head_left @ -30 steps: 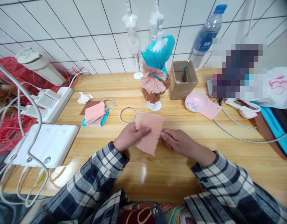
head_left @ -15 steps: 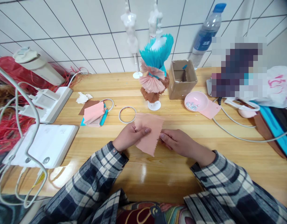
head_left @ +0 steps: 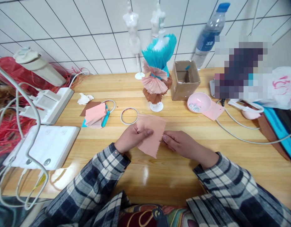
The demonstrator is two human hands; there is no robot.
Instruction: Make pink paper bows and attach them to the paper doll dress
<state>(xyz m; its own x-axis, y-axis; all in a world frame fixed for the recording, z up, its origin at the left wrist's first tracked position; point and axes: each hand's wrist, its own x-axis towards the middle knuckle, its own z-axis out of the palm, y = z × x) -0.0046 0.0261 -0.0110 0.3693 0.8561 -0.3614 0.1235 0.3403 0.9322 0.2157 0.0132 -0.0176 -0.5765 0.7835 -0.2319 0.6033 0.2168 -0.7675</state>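
Note:
A dusty-pink sheet with zigzag-cut edges (head_left: pixel 153 145), paper or thin cloth, is held above the wooden table. My left hand (head_left: pixel 128 138) grips it from the left, thumb on top and fingers hidden behind. At its right edge, my right hand (head_left: pixel 178 142) is closed in a pinch, its fingertips partly behind the sheet. A thin white ring (head_left: pixel 129 116) lies just beyond my left hand. Behind it stands a white mannequin on a round base (head_left: pixel 156 107), dressed in ruffled turquoise, pink and brown layers (head_left: pixel 155 85).
Folded pink and turquoise pieces (head_left: pixel 95 115) lie left, near a power strip (head_left: pixel 58 105) and a white box-like device (head_left: pixel 43 146) with cables. Rightward are a cardboard box (head_left: pixel 185 90), a pink bowl of sequins (head_left: pixel 199 100), a leaning water bottle (head_left: pixel 208 39) and a loose cable (head_left: pixel 240 137).

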